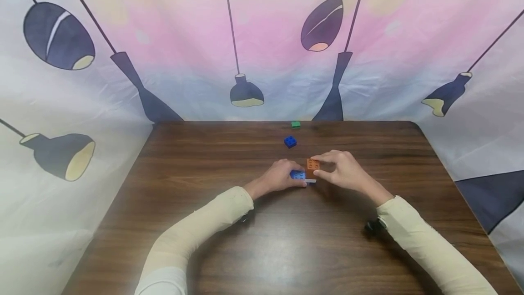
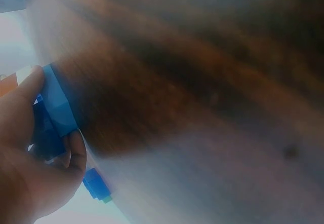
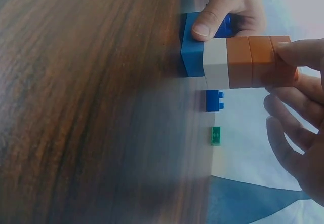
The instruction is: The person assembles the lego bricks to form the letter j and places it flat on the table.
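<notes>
A wide light blue block (image 3: 193, 59) rests on the table, with a white brick (image 3: 215, 64) and a column of three orange bricks (image 3: 239, 62) standing on it. My left hand (image 1: 280, 175) holds the light blue block between thumb and fingers. Beside the column, a darker blue brick (image 2: 48, 133) shows within that hand's grasp, partly hidden by the fingers. At the column's top, my right hand (image 1: 343, 170) pinches the uppermost orange brick (image 1: 313, 164) between thumb and fingers. Its other fingers hang curled next to the column in the right wrist view.
Beyond the hands lies a loose blue brick (image 1: 290, 141). Farther back, a small green brick (image 1: 295, 124) sits near the far edge of the brown wooden table (image 1: 270, 249). A cloth backdrop (image 1: 278, 44) printed with lamps hangs behind and at both sides.
</notes>
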Tool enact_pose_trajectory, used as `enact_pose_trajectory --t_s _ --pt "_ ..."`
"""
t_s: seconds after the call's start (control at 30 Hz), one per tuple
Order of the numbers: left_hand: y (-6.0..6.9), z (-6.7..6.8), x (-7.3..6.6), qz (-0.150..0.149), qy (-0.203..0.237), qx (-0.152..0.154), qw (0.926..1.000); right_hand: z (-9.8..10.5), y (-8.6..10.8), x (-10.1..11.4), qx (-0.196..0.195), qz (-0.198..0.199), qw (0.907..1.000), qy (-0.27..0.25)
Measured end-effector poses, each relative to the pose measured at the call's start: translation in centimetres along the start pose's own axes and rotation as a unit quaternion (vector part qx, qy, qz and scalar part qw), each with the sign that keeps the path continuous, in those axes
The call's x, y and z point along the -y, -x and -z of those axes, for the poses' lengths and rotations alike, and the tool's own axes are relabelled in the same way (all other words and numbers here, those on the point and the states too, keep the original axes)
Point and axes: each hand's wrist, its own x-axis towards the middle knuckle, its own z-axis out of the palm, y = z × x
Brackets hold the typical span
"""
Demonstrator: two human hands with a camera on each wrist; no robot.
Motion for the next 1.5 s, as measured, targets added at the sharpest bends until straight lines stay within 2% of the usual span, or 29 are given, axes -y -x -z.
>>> enact_pose_trajectory --t_s 0.3,0.5,0.73,1.0,1.5 --pt "0.0 0.3 -0.1 0.0 0.005 -0.001 1.0 0.2 0.0 0.2 0.011 -0.016 0.9998 -0.011" --pt "0.0 0.1 -0.1 0.001 0.008 0.0 1.0 0.4 0.2 0.2 0.025 -0.026 0.9992 -0.018" --pt "0.1 0.0 -0.1 -0.007 0.013 -0.003 0.9999 0.9 0.1 -0.3 0.011 -0.017 0.9981 -0.059" --pt "0.1 0.2 -0.1 -0.012 0.012 -0.006 0.9998 1.8 -0.8 -0.8 -0.012 -0.024 0.997 -0.072" --pt "0.0 0.1 0.0 -0.011 0.014 -0.005 0.9998 1.1 -3.3 -2.6 -0.02 -0.023 0.9974 -0.065"
